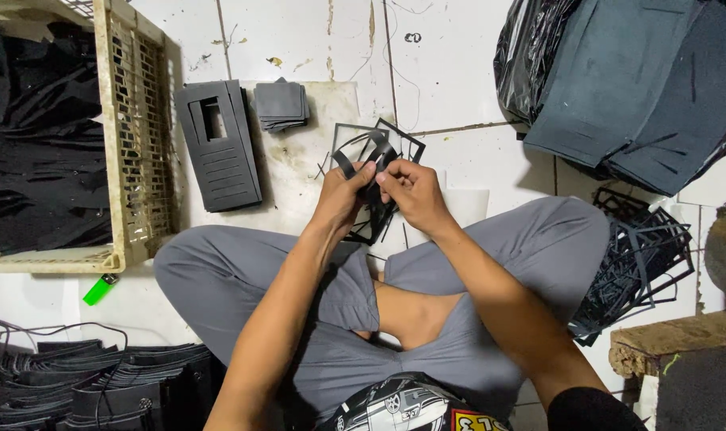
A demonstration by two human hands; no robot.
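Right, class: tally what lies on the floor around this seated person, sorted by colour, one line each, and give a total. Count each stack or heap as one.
Dark grey or black: 5 – slotted sheet stack, small square stack, large sheet pile, cut-out frame heap, frame in both hands
Cream: 1 – crate
Green: 1 – lighter
Total: 7
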